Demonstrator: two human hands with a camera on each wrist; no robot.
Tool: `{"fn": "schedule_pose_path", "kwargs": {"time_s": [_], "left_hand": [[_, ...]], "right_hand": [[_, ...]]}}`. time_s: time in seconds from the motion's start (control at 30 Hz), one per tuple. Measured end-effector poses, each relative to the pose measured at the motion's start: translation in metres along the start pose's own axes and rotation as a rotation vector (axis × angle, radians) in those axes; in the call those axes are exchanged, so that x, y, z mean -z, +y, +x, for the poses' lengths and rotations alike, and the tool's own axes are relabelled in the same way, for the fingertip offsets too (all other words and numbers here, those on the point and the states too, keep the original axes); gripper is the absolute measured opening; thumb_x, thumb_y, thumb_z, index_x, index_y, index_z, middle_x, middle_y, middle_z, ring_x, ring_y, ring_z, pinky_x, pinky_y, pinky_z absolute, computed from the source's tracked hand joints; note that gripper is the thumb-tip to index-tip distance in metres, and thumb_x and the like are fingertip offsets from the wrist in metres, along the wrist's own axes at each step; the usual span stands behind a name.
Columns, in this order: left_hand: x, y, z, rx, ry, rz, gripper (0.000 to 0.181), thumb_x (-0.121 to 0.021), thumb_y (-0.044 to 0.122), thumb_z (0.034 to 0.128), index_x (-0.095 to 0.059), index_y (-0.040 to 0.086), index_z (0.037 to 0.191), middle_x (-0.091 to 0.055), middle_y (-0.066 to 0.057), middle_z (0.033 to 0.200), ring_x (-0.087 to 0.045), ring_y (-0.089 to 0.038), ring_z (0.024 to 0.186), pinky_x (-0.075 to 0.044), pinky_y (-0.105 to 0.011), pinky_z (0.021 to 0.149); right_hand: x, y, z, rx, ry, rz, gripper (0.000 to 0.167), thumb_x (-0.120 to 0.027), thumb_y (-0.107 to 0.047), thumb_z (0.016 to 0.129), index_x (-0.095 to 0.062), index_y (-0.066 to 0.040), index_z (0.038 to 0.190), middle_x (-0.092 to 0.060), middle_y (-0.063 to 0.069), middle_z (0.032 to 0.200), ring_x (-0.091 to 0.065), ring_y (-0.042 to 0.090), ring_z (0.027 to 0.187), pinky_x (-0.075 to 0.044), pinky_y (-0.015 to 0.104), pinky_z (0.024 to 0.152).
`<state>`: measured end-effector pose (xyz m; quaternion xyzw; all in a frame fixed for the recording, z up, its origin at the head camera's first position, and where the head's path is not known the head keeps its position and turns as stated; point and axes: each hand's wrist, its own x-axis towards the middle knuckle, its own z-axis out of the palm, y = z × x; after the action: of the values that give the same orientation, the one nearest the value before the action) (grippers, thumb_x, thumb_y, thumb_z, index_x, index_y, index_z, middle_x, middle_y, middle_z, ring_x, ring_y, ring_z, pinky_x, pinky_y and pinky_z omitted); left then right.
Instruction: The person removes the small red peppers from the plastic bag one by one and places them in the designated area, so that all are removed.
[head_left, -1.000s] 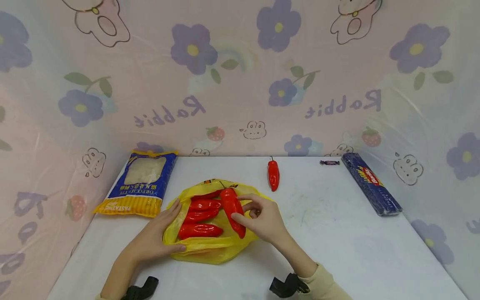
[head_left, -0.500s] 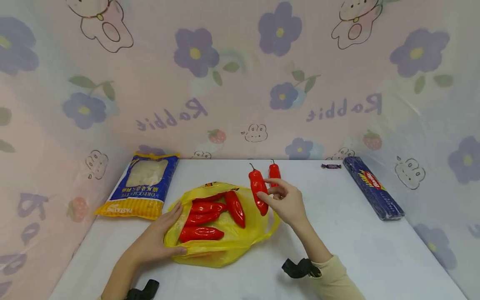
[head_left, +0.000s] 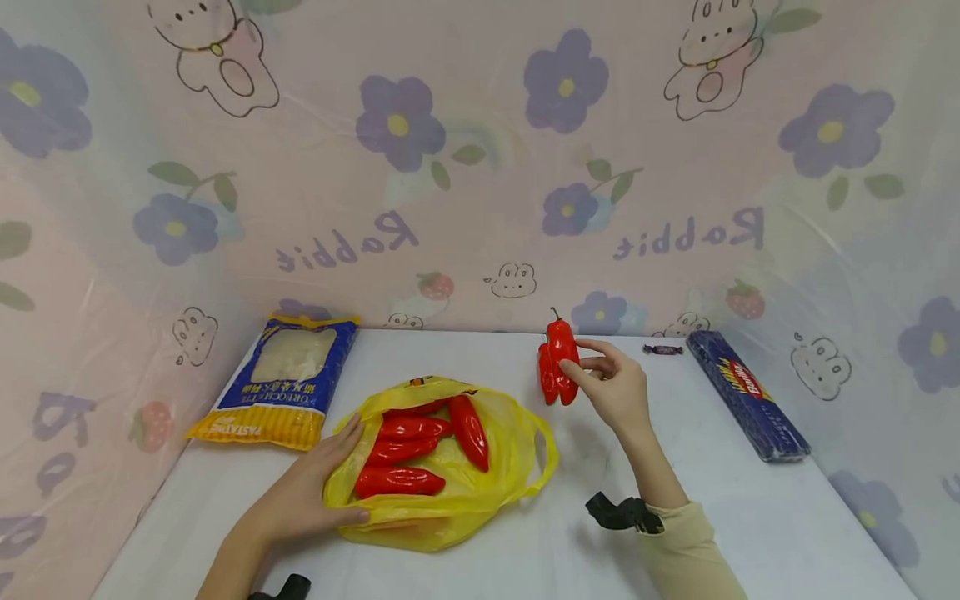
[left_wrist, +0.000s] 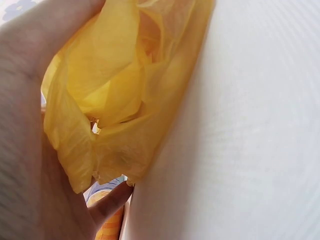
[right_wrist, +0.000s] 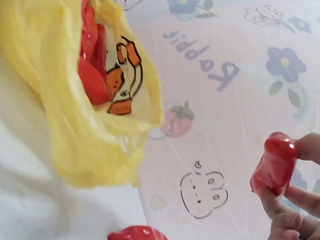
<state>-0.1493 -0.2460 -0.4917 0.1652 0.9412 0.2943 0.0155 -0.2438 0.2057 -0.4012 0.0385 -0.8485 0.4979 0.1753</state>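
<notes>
A yellow plastic bag (head_left: pixel 495 492) lies with its mouth spread, several red peppers (head_left: pixel 401 481) inside. My left hand (head_left: pixel 300 492) rests against the bag's left side, fingers and thumb spread along its rim; in the left wrist view the bag (left_wrist: pixel 120 100) sits between thumb and fingers. To the right and farther back, my right hand (head_left: pixel 618 387) pinches a red pepper (head_left: pixel 561 346) by its right side. That pepper overlaps another red pepper (head_left: pixel 546 379) on the table. In the right wrist view, thumb and fingertips hold the pepper (right_wrist: pixel 276 162) clear of the bag (right_wrist: pixel 65 125).
A blue and yellow pasta bag (head_left: pixel 288 375) lies at the back left. At the back right are a small dark wrapped candy (head_left: pixel 663 350) and a long dark blue pasta packet (head_left: pixel 746 396). A patterned curtain (head_left: pixel 480 167) rises behind the white table (head_left: pixel 750 533).
My right hand has lifted a pepper out of the bag and carried it right and back, beside the pepper on the table. My left hand has stayed at the bag.
</notes>
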Motion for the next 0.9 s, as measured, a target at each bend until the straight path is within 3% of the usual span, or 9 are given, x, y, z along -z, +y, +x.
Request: {"fn": "schedule_pose_path", "kwargs": {"time_s": [0.3,0.57,0.9], "left_hand": [[0.001,0.002,-0.003,0.01,0.003,0.009,0.118,-0.083,0.071,0.0746,-0.034,0.019,0.168,-0.028,-0.003,0.175,-0.038,-0.049,0.152,-0.037,-0.077,0.114],[0.0,0.0,0.0,-0.023,-0.001,-0.004,0.117,-0.082,0.071,0.0767,-0.035,0.014,0.167,-0.028,-0.004,0.175,-0.037,-0.049,0.153,-0.036,-0.075,0.115],[0.001,0.003,0.0,-0.039,0.007,0.003,0.116,-0.083,0.069,0.0767,-0.037,0.01,0.166,-0.03,-0.005,0.175,-0.037,-0.049,0.152,-0.036,-0.075,0.115]], "right_hand": [[0.017,0.019,0.012,-0.061,0.084,-0.033,0.053,-0.082,-0.04,0.094,-0.072,-0.009,0.135,-0.079,0.022,0.106,-0.064,0.013,0.075,-0.05,0.023,0.062],[0.022,0.045,0.021,-0.14,0.099,-0.043,0.056,-0.078,-0.046,0.096,-0.069,-0.012,0.14,-0.078,0.022,0.115,-0.073,0.032,0.103,-0.054,0.027,0.079],[0.02,0.073,0.026,-0.21,0.072,-0.06,0.06,-0.077,-0.049,0.096,-0.068,-0.011,0.141,-0.077,0.022,0.117,-0.072,0.036,0.11,-0.056,0.032,0.086]]}}
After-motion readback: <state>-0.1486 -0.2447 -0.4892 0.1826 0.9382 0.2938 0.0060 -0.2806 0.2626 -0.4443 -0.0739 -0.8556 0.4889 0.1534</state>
